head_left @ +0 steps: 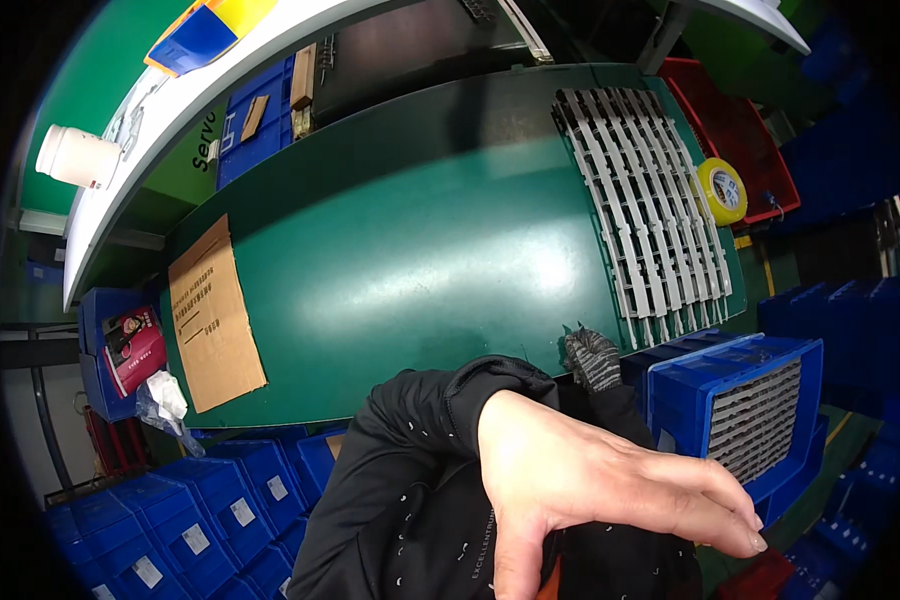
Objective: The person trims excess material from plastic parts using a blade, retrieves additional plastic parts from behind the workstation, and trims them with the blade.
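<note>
Grey and likely stiff: grasp slatted strips (642,212) at their ends. Note left hand (590,475), thumb and fingers apart; cannot tell for gloved right hand (593,361).

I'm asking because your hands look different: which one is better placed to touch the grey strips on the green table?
Probably the right hand: it is gloved and at the edge of the green table, close to the grey strips. The left hand is bare and farther away.
</note>
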Demonstrator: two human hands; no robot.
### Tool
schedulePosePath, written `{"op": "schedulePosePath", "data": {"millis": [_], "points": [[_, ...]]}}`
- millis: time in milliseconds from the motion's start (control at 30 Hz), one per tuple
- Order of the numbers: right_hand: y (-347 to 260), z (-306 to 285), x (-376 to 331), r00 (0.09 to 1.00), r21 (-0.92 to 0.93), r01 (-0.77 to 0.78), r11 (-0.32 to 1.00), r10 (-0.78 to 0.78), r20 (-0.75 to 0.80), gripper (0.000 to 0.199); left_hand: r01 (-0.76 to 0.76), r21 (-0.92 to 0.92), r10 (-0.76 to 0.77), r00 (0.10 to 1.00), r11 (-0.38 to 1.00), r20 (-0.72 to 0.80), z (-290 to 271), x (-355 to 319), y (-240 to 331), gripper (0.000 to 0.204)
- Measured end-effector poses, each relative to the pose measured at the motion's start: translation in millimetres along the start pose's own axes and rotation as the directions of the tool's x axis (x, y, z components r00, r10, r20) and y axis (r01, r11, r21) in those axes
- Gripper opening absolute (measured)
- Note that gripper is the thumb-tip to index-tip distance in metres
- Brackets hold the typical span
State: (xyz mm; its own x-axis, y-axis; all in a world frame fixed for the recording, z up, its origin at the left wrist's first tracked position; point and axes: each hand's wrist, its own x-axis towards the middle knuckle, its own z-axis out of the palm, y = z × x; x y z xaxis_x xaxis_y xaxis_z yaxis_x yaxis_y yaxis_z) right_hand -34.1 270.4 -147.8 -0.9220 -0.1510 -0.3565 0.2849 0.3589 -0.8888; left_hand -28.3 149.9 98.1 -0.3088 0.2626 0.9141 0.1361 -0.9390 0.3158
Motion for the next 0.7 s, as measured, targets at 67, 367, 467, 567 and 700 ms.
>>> {"op": "schedulePosePath", "data": {"millis": [67,367,467,567,700], "points": [[0,1,-1,1.000,0.029,-0.028,0.999,0.028,0.005,0.013,-0.010,0.025,0.010,1.000,1.000,0.003,-2,-3,1,0.100],[-3,6,-8,0.980,0.153,-0.201,0.968,0.200,0.023,0.012,0.146,-0.180,-0.146,0.989,0.973,0.010,-31,-13,28,0.098],[-7,5,-7,0.972,0.180,-0.234,0.955,0.235,0.017,0.012,0.290,-0.085,-0.276,0.950,0.953,0.149,-65,-19,47,0.095],[-5,1,-9,0.958,0.191,-0.282,0.940,0.288,-0.004,0.011,0.522,0.197,-0.527,0.850,0.830,-0.032,-128,-46,58,0.073],[-3,6,-13,0.947,0.209,-0.313,0.926,0.320,0.000,0.014,0.948,0.289,-0.408,0.318,0.134,-0.856,-230,-110,79,0.032]]}}
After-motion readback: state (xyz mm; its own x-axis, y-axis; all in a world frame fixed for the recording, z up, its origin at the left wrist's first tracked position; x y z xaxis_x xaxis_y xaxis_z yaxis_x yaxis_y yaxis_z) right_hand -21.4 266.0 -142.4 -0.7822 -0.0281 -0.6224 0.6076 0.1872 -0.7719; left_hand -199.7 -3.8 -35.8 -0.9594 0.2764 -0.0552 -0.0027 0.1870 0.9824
